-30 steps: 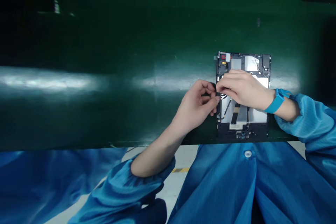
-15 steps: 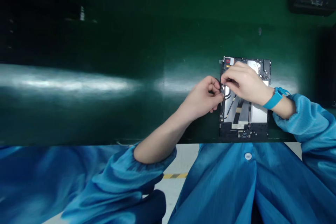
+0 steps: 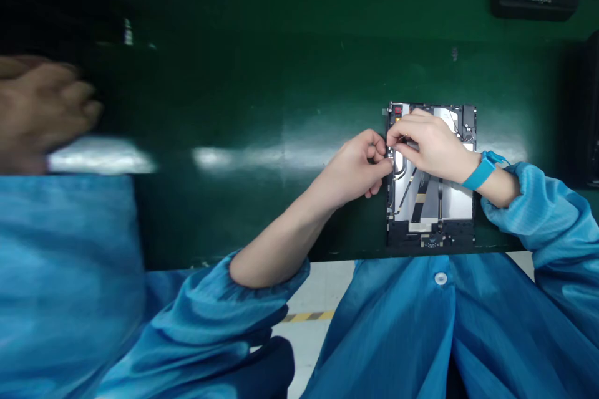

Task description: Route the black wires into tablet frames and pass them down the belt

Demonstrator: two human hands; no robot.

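An opened tablet (image 3: 430, 224) lies on the table near its front edge, its silver battery area, dark ribbon cables and small circuit boards exposed. At its left edge, my left hand (image 3: 358, 168) has curled fingers, with the thumb tip against the side of the frame. My right hand (image 3: 433, 143) reaches over the upper part of the tablet, thumb and forefinger pinched at the same left edge, just above the left thumb. Whatever sits between the fingertips of either hand is too small or hidden to make out. A blue wrist strap (image 3: 482, 171) circles my right wrist.
The green table (image 3: 224, 87) reflects the light. Another opened tablet rests on a dark stack (image 3: 538, 3) at the top right. A dark object (image 3: 592, 106) stands at the right border. A co-worker's blurred hand (image 3: 42, 106) and blue sleeve (image 3: 60, 230) are at the left.
A co-worker's hand and sleeve have come in over the table at the left. The view has shifted slightly; both my hands keep their places at the tablet's left edge.
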